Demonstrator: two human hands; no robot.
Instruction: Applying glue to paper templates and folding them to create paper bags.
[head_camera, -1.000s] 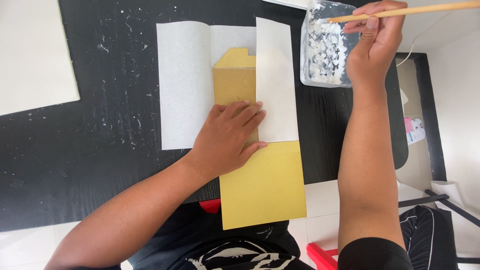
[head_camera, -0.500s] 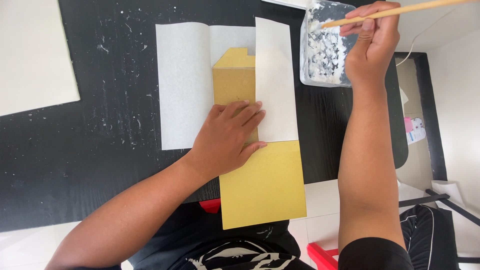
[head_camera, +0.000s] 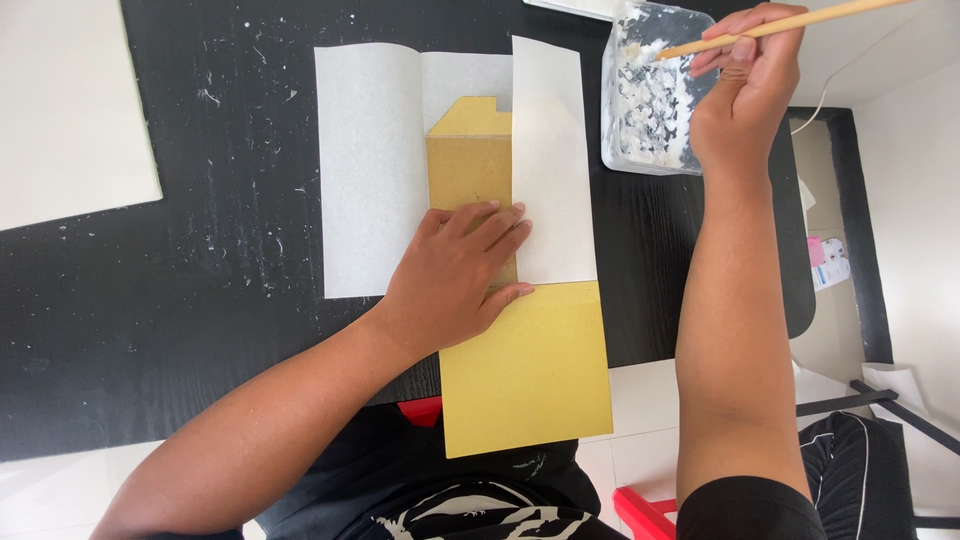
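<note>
Open black tabletop (head_camera: 230, 240) left of the white paper (head_camera: 365, 170), bare all the way to the pale sheet (head_camera: 70, 110) at the far-left edge. Narrow dark strip free between the folded paper flap (head_camera: 552, 160) and the plastic tub (head_camera: 650, 90). Blocked at centre by the left hand (head_camera: 455, 275), flat across the gold card (head_camera: 525, 370) and the paper. Blocked on the right by the right forearm, running from the near edge up to the tub. Tub mouth partly taken by the right hand (head_camera: 745, 90) and its wooden stick (head_camera: 790, 22). Near edge overhung by the gold card.
</note>
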